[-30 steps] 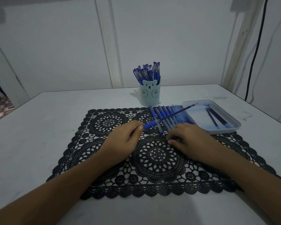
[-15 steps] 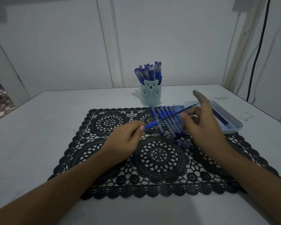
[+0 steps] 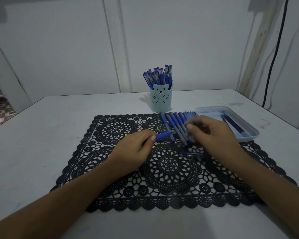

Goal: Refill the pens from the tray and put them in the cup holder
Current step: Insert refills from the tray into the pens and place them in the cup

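Above the lace mat (image 3: 110, 152), my left hand (image 3: 135, 149) gripped the blue pen (image 3: 164, 135) while my right hand (image 3: 214, 135) pinched its thin refill (image 3: 177, 131). Pushed crookedly, the refill might have bent or jammed.

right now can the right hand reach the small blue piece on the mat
Probably yes: the small blue piece lies uncovered on the mat beside the right hand, though that hand pinches the pen and must let go first.
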Available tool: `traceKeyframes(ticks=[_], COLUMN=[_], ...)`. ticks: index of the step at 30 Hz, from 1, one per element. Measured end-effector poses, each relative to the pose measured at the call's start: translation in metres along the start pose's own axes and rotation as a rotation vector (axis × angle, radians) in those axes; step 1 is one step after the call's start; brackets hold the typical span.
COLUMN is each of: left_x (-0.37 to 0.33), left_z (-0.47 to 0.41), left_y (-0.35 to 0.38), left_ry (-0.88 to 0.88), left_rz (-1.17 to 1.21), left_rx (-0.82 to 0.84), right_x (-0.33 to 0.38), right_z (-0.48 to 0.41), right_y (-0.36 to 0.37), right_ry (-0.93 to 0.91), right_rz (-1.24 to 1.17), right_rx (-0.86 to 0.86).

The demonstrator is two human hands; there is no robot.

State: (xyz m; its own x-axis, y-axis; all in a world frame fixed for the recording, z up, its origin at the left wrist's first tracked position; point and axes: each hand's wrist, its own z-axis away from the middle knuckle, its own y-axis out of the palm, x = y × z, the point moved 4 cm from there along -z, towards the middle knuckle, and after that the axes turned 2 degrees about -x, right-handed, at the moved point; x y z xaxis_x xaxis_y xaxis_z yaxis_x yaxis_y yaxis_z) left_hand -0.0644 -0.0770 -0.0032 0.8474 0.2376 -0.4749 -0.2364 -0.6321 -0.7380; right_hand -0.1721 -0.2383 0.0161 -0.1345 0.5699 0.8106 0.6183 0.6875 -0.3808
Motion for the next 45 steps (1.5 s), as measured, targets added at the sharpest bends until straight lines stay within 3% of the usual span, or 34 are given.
traceKeyframes(ticks=[3, 14, 21, 25, 30, 38, 45], left_x=[-0.001, -0.001, -0.001, -0.001, -0.003, -0.002, -0.004], left_z=[0.0, 0.0, 0.0, -0.001, 0.0, 0.0, 0.0], left_y=[0.0, 0.001, 0.002, 0.001, 0.002, 0.002, 0.0], left_ry=[-0.002, -0.017, -0.006, -0.012, -0.001, -0.006, -0.012], left_rz=[-0.004, -0.022, -0.047, -0.032, -0.049, -0.063, -0.016], left_rx=[0.005, 0.025, 0.036, 0.032, 0.046, 0.05, 0.037], right_x=[0.002, 0.013, 0.014, 0.013, 0.01, 0.01, 0.008], right_z=[0.001, 0.005, 0.01, 0.008, 0.005, 0.008, 0.004], right_y=[0.001, 0.002, 0.013, 0.008, 0.003, 0.01, 0.0], right_ry=[0.034, -0.07, -0.27, -0.319, -0.315, -0.249, -0.173], right_rz=[-0.087, -0.029, 0.212, 0.252, 0.26, 0.166, 0.082], right_rx=[0.002, 0.048, 0.121, 0.008, -0.054, 0.047, -0.052])
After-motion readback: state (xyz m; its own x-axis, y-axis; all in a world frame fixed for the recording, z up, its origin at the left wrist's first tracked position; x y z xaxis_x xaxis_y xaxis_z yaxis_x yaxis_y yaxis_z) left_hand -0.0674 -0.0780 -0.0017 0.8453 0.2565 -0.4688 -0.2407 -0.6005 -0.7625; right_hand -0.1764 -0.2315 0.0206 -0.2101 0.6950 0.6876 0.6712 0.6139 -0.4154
